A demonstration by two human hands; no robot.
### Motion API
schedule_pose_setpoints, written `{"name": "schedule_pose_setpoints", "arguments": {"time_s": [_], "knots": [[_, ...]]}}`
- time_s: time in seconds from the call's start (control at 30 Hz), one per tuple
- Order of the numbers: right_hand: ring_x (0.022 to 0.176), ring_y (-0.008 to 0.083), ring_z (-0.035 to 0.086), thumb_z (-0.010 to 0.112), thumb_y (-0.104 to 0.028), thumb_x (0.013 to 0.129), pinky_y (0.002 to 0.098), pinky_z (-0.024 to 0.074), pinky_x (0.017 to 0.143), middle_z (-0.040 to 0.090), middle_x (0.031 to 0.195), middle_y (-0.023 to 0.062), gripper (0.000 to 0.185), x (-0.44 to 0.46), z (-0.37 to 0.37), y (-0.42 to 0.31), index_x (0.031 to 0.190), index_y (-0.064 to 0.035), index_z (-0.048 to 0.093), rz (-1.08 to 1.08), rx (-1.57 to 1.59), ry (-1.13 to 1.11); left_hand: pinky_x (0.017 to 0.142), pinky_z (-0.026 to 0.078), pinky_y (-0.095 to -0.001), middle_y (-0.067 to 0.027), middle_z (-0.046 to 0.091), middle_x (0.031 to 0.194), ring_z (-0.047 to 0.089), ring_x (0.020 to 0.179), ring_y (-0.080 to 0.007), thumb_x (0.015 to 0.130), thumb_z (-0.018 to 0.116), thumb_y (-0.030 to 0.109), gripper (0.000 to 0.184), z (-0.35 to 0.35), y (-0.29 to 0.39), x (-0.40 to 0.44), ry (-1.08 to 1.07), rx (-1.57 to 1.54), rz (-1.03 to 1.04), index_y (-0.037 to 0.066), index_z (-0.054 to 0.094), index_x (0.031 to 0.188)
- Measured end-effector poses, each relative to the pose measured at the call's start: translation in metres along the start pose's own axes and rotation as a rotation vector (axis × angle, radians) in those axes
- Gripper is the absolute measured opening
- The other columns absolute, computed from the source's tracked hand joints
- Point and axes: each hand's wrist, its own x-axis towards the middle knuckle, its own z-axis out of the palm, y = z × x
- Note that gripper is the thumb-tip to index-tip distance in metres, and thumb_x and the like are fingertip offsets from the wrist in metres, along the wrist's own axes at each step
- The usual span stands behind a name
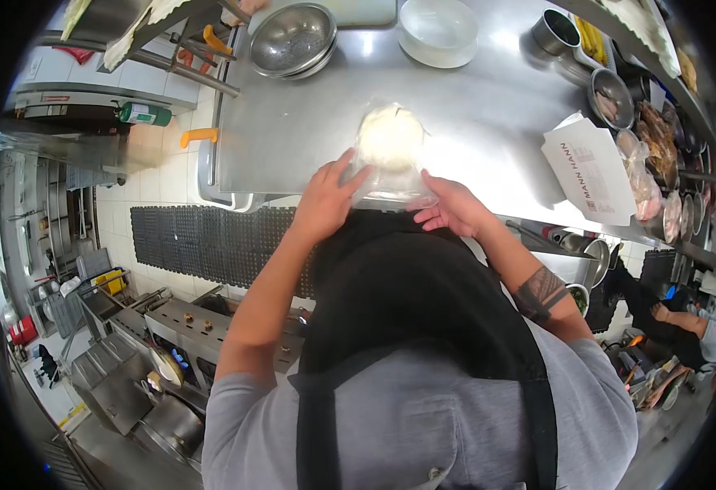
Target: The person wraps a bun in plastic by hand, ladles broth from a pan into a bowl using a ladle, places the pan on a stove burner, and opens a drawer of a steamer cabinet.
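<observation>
A round, pale mass that looks like dough (391,135) sits in a clear plastic bag (386,181) at the near edge of the steel table. My left hand (325,196) is at the bag's near left side, thumb and fingers around the plastic. At the near right corner, my right hand (454,207) pinches the bag between its thumb and curled fingers. The bag's near end hangs at the table edge, close to my black apron (423,286).
Steel bowls (292,39) and a white bowl (438,31) stand at the back of the table (292,139). Printed paper (591,171) lies on the right, beside bowls and bagged food. Another person (689,327) is at far right. A black mat (211,241) covers the floor.
</observation>
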Motion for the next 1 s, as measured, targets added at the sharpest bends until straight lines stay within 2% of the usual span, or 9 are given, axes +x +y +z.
{"name": "schedule_pose_setpoints", "arguments": {"time_s": [0.2,0.33,0.4,0.53,0.63,0.67,0.73,0.8,1.0], "knots": [[0.050,0.0116,0.056,0.067,-0.017,0.099,0.0278,0.0492,0.047,0.062,0.075,0.0044,0.018,0.022,-0.005,0.001,0.093,-0.0004,0.065,-0.247,-0.417,0.094,0.100,0.048,-0.0452,-0.0103,0.061,0.133,0.057,0.118,-0.0324,0.085,0.066,0.004,0.034,0.013,-0.023,0.014,-0.003,-0.095,0.298,0.011,0.070,0.118],[0.048,0.0105,0.051,0.064,-0.012,0.099,0.0282,0.0472,0.047,0.060,0.073,0.0037,0.013,0.002,0.014,-0.008,0.097,0.0004,0.064,-0.220,-0.282,0.128,0.100,0.047,-0.0466,-0.0132,0.061,0.132,0.056,0.119,-0.0339,0.084,0.066,0.005,0.043,0.033,-0.040,-0.004,0.154,-0.488,-0.085,0.007,0.063,0.127],[0.046,0.0102,0.046,0.061,-0.010,0.099,0.0292,0.0462,0.047,0.058,0.070,0.0023,0.011,-0.005,0.029,-0.012,0.099,0.0014,0.064,-0.214,-0.019,0.130,0.102,0.046,-0.0468,-0.0147,0.055,0.138,0.054,0.121,-0.0357,0.083,0.065,0.002,0.053,0.025,-0.035,-0.001,0.109,-0.092,0.217,0.009,0.060,0.135],[0.045,0.0099,0.042,0.059,-0.011,0.100,0.0300,0.0455,0.047,0.056,0.069,0.0012,0.013,0.001,0.032,-0.013,0.101,0.0014,0.063,-0.267,-0.016,0.142,0.099,0.048,-0.0437,-0.0099,0.058,0.135,0.056,0.115,-0.0323,0.079,0.071,0.007,0.055,0.010,-0.027,0.027,0.182,-0.193,0.288,0.016,0.064,0.133],[0.046,0.0099,0.045,0.056,-0.013,0.101,0.0303,0.0460,0.047,0.058,0.072,0.0025,0.016,-0.009,0.040,-0.022,0.103,0.0020,0.063,-0.259,-0.253,0.234,0.089,0.051,-0.0411,-0.0065,0.066,0.117,0.059,0.105,-0.0289,0.084,0.072,0.013,0.032,0.011,-0.045,0.053,0.023,-0.329,0.480,0.012,0.071,0.116],[0.050,0.0179,0.053,0.056,-0.015,0.102,0.0361,0.0494,0.052,0.061,0.072,0.0077,0.018,-0.012,0.044,-0.023,0.102,0.0019,0.063,-0.300,-0.582,0.351,0.089,0.051,-0.0411,-0.0065,0.066,0.117,0.059,0.105,-0.0289,0.084,0.072,0.013,0.032,0.012,-0.047,0.058,0.026,-0.336,0.494,0.012,0.071,0.116],[0.055,0.0259,0.062,0.055,-0.017,0.102,0.0419,0.0528,0.057,0.063,0.071,0.0130,0.020,-0.012,0.044,-0.017,0.102,0.0019,0.063,-0.334,-0.903,0.477,0.078,0.052,-0.0419,-0.0074,0.067,0.098,0.061,0.092,-0.0302,0.092,0.069,0.015,0.012,0.015,-0.050,0.064,-0.030,-0.492,0.373,0.008,0.072,0.101],[0.074,0.0397,0.068,0.050,-0.011,0.100,0.0495,0.0544,0.071,0.068,0.082,0.0214,0.021,-0.003,0.037,0.003,0.112,0.0021,0.060,-0.732,-1.489,0.603,0.077,0.052,-0.0426,-0.0098,0.066,0.093,0.061,0.087,-0.0328,0.094,0.067,0.016,0.011,0.025,-0.047,0.059,-0.038,-0.512,0.244,0.006,0.071,0.099],[0.088,0.0458,0.065,0.054,-0.008,0.098,0.0513,0.0527,0.078,0.068,0.105,0.0233,0.042,0.008,0.051,0.032,0.140,-0.0044,0.052,-0.730,-1.381,0.685,0.064,0.051,-0.0403,-0.0138,0.067,0.083,0.063,0.067,-0.0304,0.100,0.060,0.012,0.012,0.054,-0.030,0.046,0.043,-0.775,-0.239,0.001,0.066,0.099]]}}
